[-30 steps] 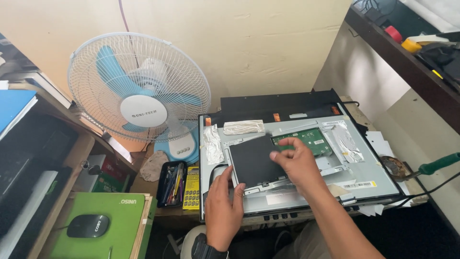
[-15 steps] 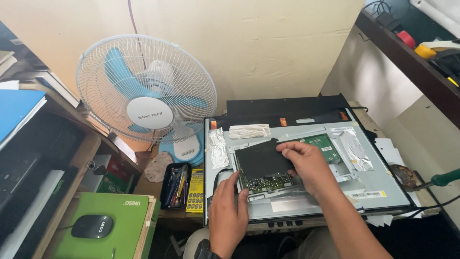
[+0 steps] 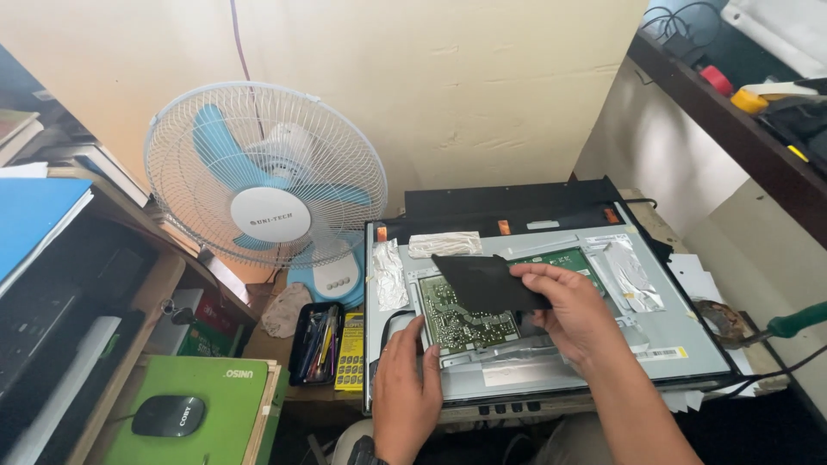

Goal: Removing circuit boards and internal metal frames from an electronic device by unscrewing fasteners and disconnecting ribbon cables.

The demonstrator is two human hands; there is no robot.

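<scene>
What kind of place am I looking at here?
Probably a small electronics repair bench in a home or shop corner: an opened flat-panel monitor with its circuit board exposed, a case of small tools, and a soldering iron at the right edge.

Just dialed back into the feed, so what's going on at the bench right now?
A person has a flat monitor lying face down with its metal back exposed. The right hand holds a black sheet lifted off the circuit board, pinched at one edge. The left hand rests on the panel's near edge beside the board. A white and blue desk fan stands to the left, a case of tools below it.
</scene>
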